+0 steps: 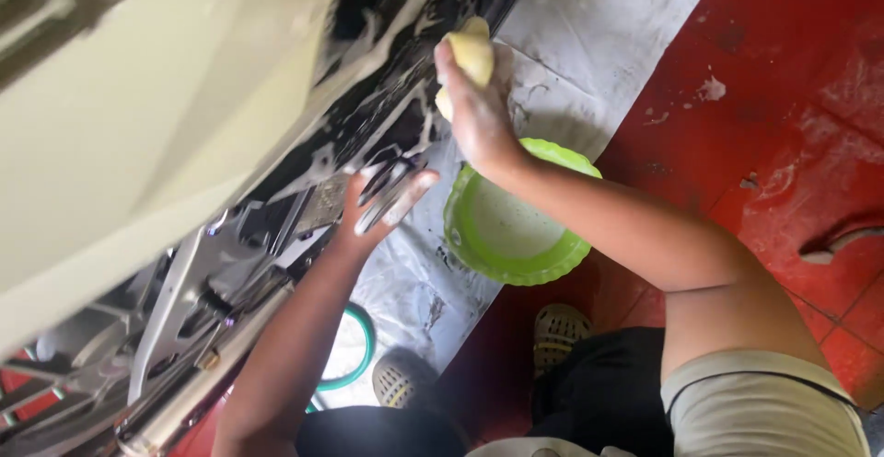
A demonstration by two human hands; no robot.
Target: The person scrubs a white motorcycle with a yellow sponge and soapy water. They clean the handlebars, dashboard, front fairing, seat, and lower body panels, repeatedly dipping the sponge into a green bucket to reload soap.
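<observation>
Clearly the yellow sponge (471, 57) is a soft, light thing soaked with suds, so we judge it squashes easily and slips if held loosely; we take it across its broad back with the fingers wrapped over the top edge, as our right hand (479, 116) does now, closed around it and pressing it against the dark, foam-streaked lower panel of the motorcycle (387, 80). Our left hand (382, 201) lies open, fingers spread and lathered, flat against the wet bodywork near the ribbed footrest (324, 204), holding nothing. Just below the right wrist sits a green basin (571, 259) of milky soapy water on the pale grey strip of floor (599, 34), with red tiles (792, 80) beside it. Our sandals (557, 333) stand near the basin.
</observation>
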